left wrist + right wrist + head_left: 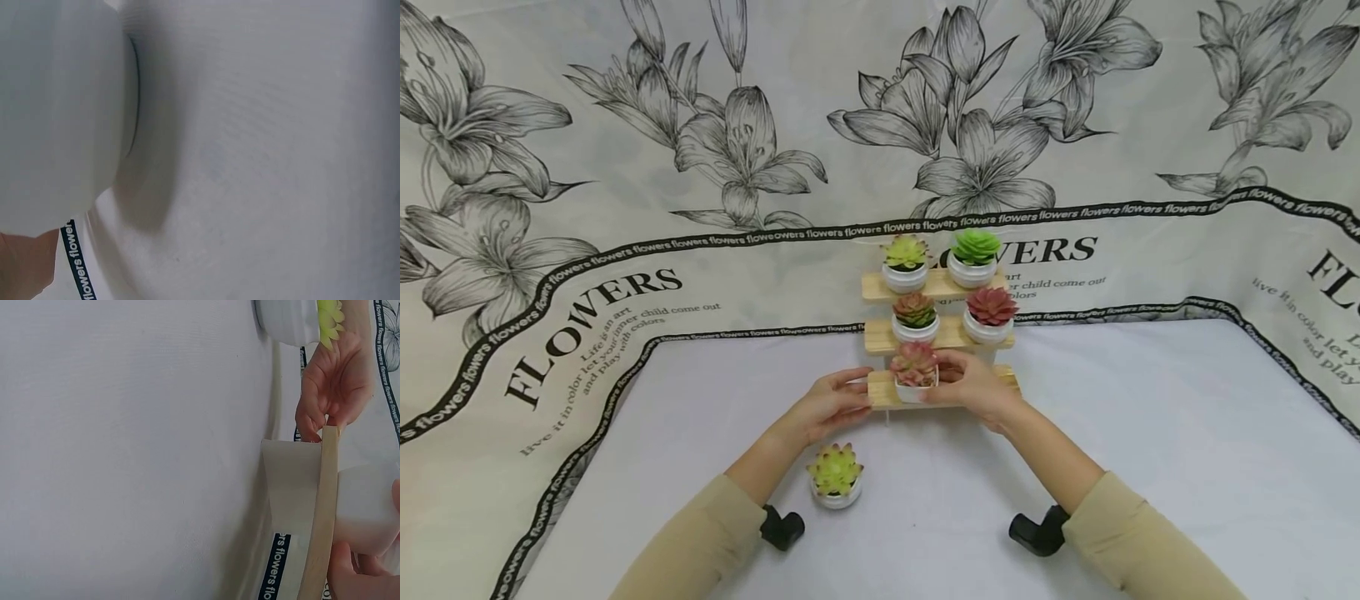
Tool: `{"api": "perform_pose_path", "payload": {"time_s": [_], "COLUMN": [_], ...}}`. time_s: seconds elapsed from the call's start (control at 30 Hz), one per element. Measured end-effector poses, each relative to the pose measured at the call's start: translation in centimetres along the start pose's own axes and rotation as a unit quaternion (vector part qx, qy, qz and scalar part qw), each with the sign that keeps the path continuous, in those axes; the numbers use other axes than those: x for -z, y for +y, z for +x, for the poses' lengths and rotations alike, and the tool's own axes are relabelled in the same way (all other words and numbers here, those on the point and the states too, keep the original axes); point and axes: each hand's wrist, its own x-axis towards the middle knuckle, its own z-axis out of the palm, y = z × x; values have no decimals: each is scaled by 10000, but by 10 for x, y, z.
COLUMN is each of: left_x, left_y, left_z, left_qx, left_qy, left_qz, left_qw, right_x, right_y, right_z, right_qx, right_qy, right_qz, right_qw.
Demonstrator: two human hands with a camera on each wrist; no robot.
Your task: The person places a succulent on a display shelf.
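A three-tier wooden plant stand point(880, 337) stands at the middle of the table. My right hand point(976, 385) pinches the white pot of a pink succulent point(915, 367), which sits on the lowest board. In the right wrist view, that white pot point(365, 506) is against the board point(320, 531), fingers at its side. At the lowest board's left end, my left hand point(832, 404) holds the edge between its fingers. Closer to me, a yellow-green succulent point(835, 473) in a round white pot stands on the cloth; its pot point(56, 112) looms large in the left wrist view.
On the upper boards stand a yellow succulent point(906, 254), a bright green one point(974, 250), a reddish-green one point(915, 312) and a dark red one point(991, 308). Black wrist mounts point(784, 528) show by the sleeves. A flower-printed cloth point(775, 275) hangs behind the stand.
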Motion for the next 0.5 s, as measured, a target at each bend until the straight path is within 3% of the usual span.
{"api": "perform_pose_path", "payload": {"time_s": [0.23,0.5], "left_x": [-3,-3], "left_y": [2,3], "left_z": [1,1], "left_qx": [-41,66], "left_qy": [86,142], "left_qz": [87,28], "left_qw": [9999,9999], "right_x": [10,22], "right_y": [1,4], "right_z": [-7,-22], "right_qx": [170,172], "right_qy": [-227,-367], "right_qz": [366,423], "right_qw": [9989,9983]}}
